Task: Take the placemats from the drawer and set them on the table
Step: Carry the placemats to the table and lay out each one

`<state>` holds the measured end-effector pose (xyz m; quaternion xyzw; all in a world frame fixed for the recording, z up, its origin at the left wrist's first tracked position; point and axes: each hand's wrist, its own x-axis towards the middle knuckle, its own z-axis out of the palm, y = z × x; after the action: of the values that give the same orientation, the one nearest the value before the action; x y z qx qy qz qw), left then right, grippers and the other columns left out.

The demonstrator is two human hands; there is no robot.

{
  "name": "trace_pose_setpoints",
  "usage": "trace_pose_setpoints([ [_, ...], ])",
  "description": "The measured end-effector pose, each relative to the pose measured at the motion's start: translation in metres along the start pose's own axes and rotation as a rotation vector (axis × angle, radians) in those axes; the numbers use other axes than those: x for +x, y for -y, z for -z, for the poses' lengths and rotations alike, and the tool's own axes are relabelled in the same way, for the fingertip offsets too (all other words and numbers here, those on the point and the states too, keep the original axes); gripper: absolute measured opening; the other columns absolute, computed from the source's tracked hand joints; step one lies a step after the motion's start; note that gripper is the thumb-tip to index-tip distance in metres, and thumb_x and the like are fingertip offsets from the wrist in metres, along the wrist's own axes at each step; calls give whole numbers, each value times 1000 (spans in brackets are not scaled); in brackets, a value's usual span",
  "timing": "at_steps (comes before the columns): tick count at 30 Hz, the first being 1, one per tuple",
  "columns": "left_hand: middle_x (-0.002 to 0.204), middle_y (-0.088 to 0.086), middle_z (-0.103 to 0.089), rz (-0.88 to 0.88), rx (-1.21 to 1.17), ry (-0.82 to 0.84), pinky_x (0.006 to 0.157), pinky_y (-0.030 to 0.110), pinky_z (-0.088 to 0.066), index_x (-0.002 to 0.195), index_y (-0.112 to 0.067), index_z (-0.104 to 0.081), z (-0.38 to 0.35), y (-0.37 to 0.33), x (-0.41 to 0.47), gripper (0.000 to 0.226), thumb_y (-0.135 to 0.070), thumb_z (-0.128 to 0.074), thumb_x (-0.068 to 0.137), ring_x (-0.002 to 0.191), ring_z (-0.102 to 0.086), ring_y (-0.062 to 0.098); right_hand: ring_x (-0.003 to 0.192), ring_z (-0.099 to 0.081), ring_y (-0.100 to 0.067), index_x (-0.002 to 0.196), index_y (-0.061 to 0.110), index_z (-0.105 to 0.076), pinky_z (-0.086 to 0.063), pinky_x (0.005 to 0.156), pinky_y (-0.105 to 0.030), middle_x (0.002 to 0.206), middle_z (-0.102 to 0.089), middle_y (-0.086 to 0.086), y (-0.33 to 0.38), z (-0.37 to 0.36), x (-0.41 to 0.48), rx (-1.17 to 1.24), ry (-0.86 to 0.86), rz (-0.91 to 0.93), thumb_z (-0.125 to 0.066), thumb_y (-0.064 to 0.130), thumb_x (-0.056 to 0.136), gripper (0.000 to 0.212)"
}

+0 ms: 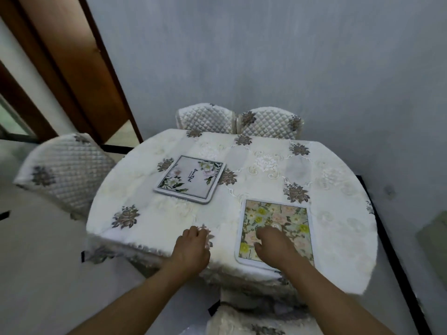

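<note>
Yellow floral placemat [287,213] is lying at five o'clock on the table [355,240], near its edge; the grey placemat [189,178] is lying at ten o'clock; the right hand [273,243] is resting on the floral one with its fingers bent, pinching or only pressing I cannot tell; the left hand [193,245] is lying relaxed at seven o'clock, grasping nothing. Likely squaring the mat: pressing flat and sliding slowly is safest, with the left hand steadying the tablecloth [157,209] against bunching.

Count: 1 table [338,189]. 2 mats on it: grey placemat [191,178] far-left of table centre, yellow-flowered placemat [275,213] at table's near-right edge. 3 quilted chairs: side chair [65,170] at table's left, two at its far side, far-left chair [205,118] and far-right chair [268,122]. My 2 hands at table's near edge: left hand [193,247], right hand [273,243].
</note>
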<state>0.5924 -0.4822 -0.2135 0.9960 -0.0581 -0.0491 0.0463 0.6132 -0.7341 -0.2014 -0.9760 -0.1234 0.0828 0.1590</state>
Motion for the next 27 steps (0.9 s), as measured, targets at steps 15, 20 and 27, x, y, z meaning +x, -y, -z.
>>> trace_pose_setpoints([
  [15,129,12,-48,175,-34,19,92,40,-42,121,-15,-50,15,144,-62,40,-32,-53,84,118,-43,31,99,-60,-29,109,14,-58,-44,73,-33,106,-59,-9,153,-39,42,-65,11,151,-49,33,91,27],
  [20,138,12,-44,75,-27,11,97,41,-40,124,-15,-49,21,221,-33,42,-34,-51,87,125,-40,32,97,-60,-28,108,14,-59,-47,78,-34,106,-61,-8,208,-66,85,-75,23,41,-49,33,90,27],
  [27,136,10,-46,-41,-51,27,99,42,-39,124,-16,-50,39,307,11,42,-38,-52,88,126,-40,31,96,-60,-24,104,14,-58,-49,81,-33,105,-62,-6,273,-99,127,-38,47,-109,-47,33,91,25],
])
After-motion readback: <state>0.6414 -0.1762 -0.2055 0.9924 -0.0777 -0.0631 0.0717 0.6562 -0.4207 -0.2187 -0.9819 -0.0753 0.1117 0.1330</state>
